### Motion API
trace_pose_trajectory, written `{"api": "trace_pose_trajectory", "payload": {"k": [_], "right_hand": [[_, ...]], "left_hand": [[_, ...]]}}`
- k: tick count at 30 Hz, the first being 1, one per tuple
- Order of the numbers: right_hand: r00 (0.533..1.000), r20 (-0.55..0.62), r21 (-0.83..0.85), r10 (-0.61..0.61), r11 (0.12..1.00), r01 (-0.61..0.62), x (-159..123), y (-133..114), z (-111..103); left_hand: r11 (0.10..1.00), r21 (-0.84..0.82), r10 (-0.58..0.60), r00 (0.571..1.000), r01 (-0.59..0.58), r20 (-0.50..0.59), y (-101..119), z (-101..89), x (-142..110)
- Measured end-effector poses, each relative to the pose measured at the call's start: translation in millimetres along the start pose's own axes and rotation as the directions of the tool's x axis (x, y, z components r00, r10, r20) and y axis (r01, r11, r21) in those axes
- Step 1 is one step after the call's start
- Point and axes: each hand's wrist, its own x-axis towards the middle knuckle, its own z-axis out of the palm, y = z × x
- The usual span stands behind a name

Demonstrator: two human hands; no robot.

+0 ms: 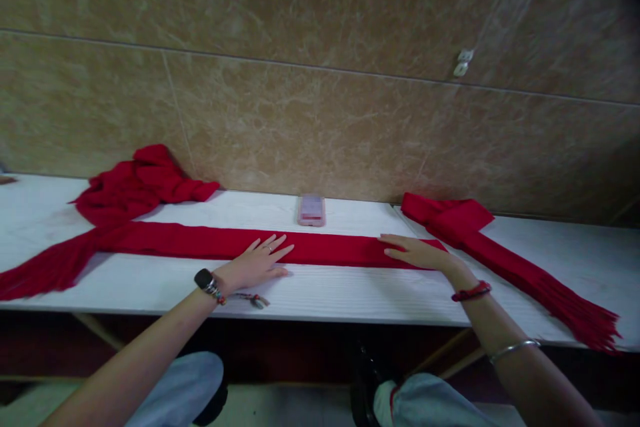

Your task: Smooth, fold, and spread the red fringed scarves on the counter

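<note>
A red scarf (175,241) lies in a long flat strip along the white table, its fringe spread toward the left edge. My left hand (257,261) rests on the strip near its middle, fingers spread. Toward the strip's right end lies my right hand (415,252), palm down with its fingers stretched out flat on the cloth. Neither hand grips anything. To the right, a second red scarf (510,253) lies folded in a band, with its fringe near the front edge. A crumpled heap of red cloth (135,185) sits behind the strip at the left.
Between the strip and the wall lies a phone (311,211) in a pinkish case. The white table (330,293) is narrow and runs along a brown marbled wall (300,127). A small white fitting (463,63) is on the wall. My knees are below the table's front edge.
</note>
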Motion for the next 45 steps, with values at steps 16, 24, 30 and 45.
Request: {"api": "trace_pose_trajectory", "payload": {"k": [16, 24, 30, 45], "right_hand": [[0.915, 0.124, -0.149, -0.385, 0.904, 0.4, 64, -131, 60], [0.913, 0.023, -0.131, -0.407, 0.904, 0.406, 92, -159, 56], [0.836, -0.031, -0.103, -0.548, 0.834, 0.543, 143, -240, 75], [0.744, -0.01, -0.081, -0.668, 0.743, 0.665, 173, -253, 113]], "left_hand": [[0.994, -0.006, 0.108, 0.991, -0.109, -0.076, -25, 2.3, -7], [0.981, -0.067, -0.183, 0.983, 0.183, 0.007, -55, -7.7, -46], [0.949, -0.034, -0.316, 0.948, 0.315, -0.03, -101, 1.5, -91], [0.834, 0.089, -0.515, 0.826, 0.544, -0.227, -206, 17.0, -188]]}}
